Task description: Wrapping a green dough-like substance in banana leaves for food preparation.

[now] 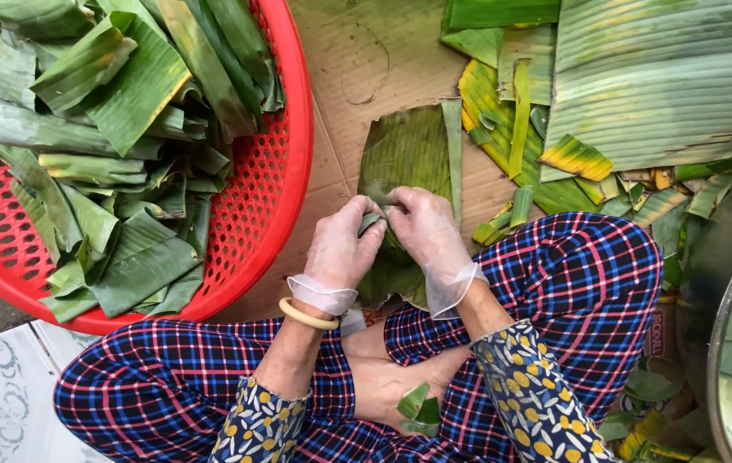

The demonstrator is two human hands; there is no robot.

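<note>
A: Pinching noted. Left hand (342, 249) and right hand (426, 240), both in clear gloves, fingers curled shut on the near edge of a banana leaf piece (405, 163), fingertips almost meeting.

B: Leaf position?

A: Flat on brown cardboard (366, 60), just ahead of the crossed legs in checked trousers (589, 274), between the red basket (285, 180) and the leaf pile (657, 77).

B: Open room?

A: Bare cardboard strip beyond the leaf; basket rim close on the left, offcuts (503, 219) just beside the right hand. Metal bowl rim (726, 326) at far right.

B: Packages?

A: A red label patch (656, 330) beside the right knee, partly hidden.
</note>
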